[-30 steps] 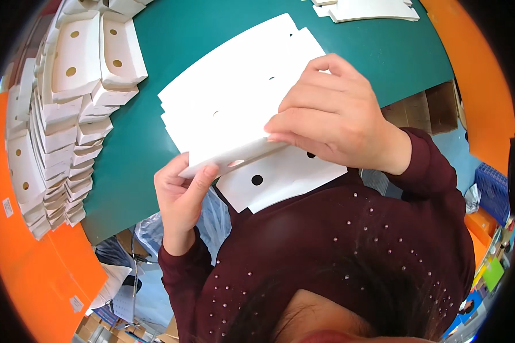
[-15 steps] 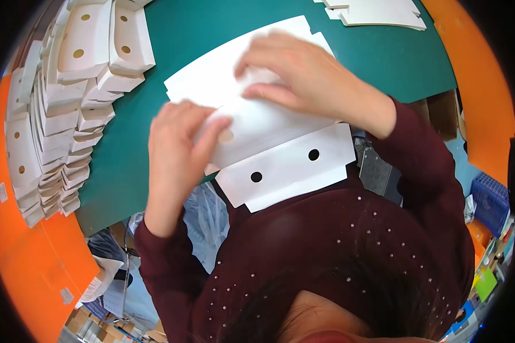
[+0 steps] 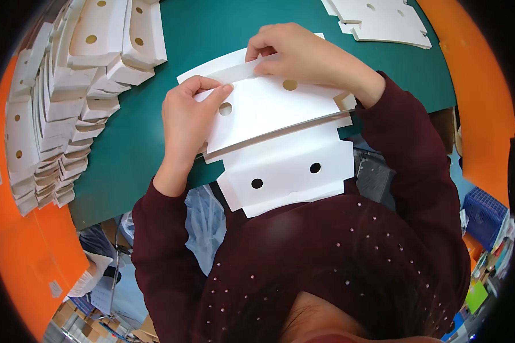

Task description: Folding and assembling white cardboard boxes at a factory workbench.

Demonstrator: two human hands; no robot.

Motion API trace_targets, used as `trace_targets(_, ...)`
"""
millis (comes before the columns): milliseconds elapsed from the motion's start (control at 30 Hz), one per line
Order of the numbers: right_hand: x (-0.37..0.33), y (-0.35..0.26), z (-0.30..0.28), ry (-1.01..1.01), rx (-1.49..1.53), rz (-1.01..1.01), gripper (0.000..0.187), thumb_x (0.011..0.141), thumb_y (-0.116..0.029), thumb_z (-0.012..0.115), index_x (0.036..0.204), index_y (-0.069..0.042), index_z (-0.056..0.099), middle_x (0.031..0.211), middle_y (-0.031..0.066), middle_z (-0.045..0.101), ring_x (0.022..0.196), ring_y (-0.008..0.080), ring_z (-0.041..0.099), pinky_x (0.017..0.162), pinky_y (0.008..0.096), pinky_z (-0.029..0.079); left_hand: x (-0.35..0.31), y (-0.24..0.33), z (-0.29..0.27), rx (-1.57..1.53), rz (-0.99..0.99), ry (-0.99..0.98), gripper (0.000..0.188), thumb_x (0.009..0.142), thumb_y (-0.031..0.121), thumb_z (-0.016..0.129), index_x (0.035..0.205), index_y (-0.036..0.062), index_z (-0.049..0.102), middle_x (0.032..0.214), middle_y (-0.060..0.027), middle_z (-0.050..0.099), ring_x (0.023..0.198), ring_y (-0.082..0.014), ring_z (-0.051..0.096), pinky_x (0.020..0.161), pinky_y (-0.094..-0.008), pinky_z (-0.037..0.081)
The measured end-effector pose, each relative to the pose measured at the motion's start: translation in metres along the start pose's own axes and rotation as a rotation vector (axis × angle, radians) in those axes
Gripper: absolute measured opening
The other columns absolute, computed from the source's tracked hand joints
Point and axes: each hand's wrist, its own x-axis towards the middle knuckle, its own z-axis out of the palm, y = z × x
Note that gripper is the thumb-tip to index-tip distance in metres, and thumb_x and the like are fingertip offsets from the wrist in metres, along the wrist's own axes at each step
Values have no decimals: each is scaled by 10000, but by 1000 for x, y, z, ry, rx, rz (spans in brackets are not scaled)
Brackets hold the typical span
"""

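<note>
In the head view, your left hand (image 3: 189,117) pinches the left end of the folded white card (image 3: 263,111); your right hand (image 3: 294,54) pinches its far edge. The card is over the green counter (image 3: 131,154). A white flap (image 3: 286,174) pokes past the counter's near edge. There's open room between the card and the stacked boxes (image 3: 63,114).

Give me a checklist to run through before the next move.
1. Left hand gripping the upper white card: ok, at its left end.
2. Right hand firmly gripping that card: cannot tell; it is at the far edge.
3. Both holes in the upper card uncovered: ok.
4. Lower white card wholly on the green table: not ok, it reaches past the near edge.
5. Upper card's underside undamaged: cannot tell, hidden.
6. Stacked white boxes apart from both hands: ok, table shows between.
</note>
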Motion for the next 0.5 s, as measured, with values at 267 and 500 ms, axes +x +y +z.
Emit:
trace_targets(267, -3, -3, -3, 3, 165, 52, 160, 833, -112, 602, 893, 4, 695, 769, 109, 664, 655, 185, 600, 635, 268, 483, 3, 3, -1, -72, -5, -18, 196, 752, 185, 748, 808, 12, 673, 695, -49, 656, 606, -104, 584, 568, -250, 445)
trace_targets(500, -8, -12, -11, -28, 131, 75, 146, 837, -91, 617, 886, 4, 716, 749, 99, 675, 634, 153, 603, 631, 244, 487, 0, 13, 3, -10, 142, 27, 189, 758, 151, 736, 802, 49, 584, 759, -41, 656, 627, -116, 589, 578, -256, 440)
